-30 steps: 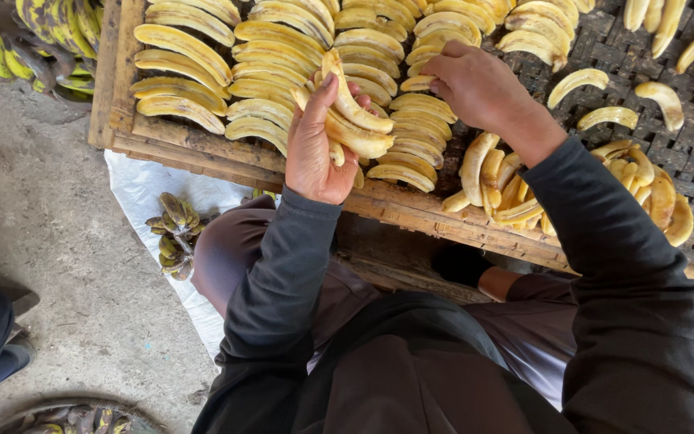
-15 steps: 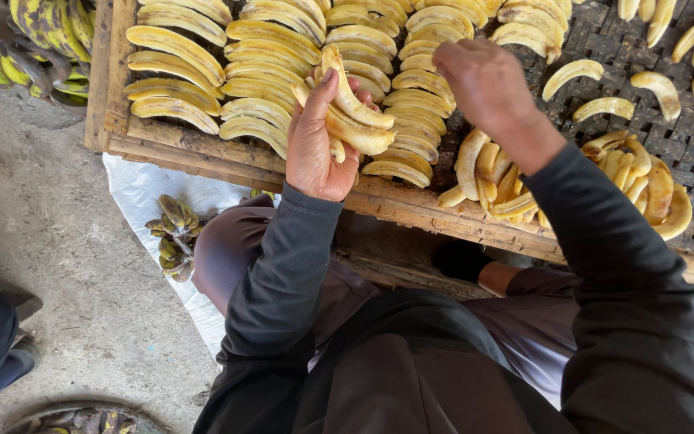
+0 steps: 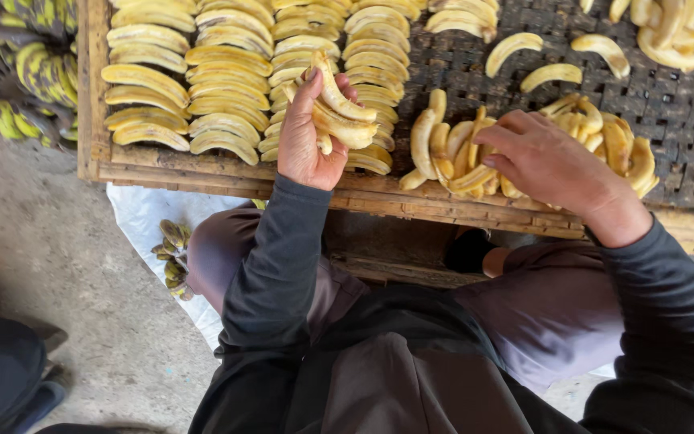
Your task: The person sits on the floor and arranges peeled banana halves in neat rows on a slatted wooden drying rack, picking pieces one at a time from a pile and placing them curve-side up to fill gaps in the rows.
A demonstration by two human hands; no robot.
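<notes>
Because the big wooden tray (image 3: 226, 175) has a dark woven mesh floor (image 3: 684, 120), air can likely get under the fruit, and that may be why the peeled bananas are spread out flat on it. The tray sits right in front of the person's knees, so both arms can reach it.

On its left part lie the neat rows of peeled bananas (image 3: 226, 80), side by side and touching, each curve facing the same way. Packed like that, many fit in a small space.

Nearer the middle sits a loose pile of peeled bananas (image 3: 451, 149), all jumbled, close to the front edge. The right hand (image 3: 552, 161) rests on this pile with its fingers spread flat over it. I cannot tell if it has closed on any banana.

The left hand (image 3: 307, 137) is raised over the rows, just above the tray. Its fingers are curled around a small bunch of peeled bananas (image 3: 339, 112), a few stacked together, so the hand is mostly closed on them.

Off the tray at the far left lie unpeeled green and yellow bananas (image 3: 18, 80). On the white sheet (image 3: 142, 221) on the ground is a little heap of dark peels (image 3: 172, 257), kept away from the clean fruit.
</notes>
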